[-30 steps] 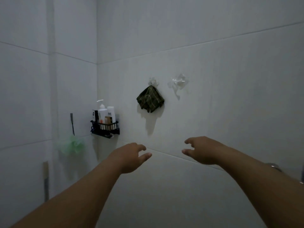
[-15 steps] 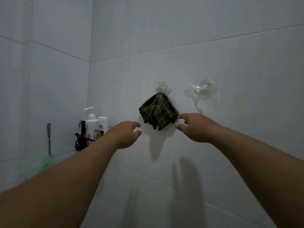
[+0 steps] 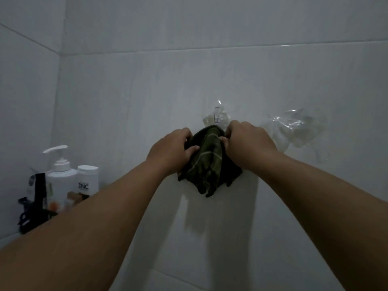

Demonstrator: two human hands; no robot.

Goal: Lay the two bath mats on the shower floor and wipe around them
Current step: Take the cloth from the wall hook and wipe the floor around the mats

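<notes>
A dark green checked cloth (image 3: pixel 207 169) hangs from a clear hook (image 3: pixel 216 118) stuck on the white tiled wall. My left hand (image 3: pixel 172 152) grips the cloth's upper left side, thumb on its front. My right hand (image 3: pixel 245 141) pinches the cloth's top right corner just under the hook. The cloth's lower folds hang free below both hands. No bath mat and no shower floor are in view.
A second clear hook (image 3: pixel 294 128) sits on the wall to the right, with nothing on it. At the left corner a black wire caddy (image 3: pixel 27 217) holds a white pump bottle (image 3: pixel 60 181), a white shampoo bottle (image 3: pixel 87 181) and small items.
Both hands rose from below the cloth and closed on it, left on its left side, right at its top corner. The view moved closer to the wall.
</notes>
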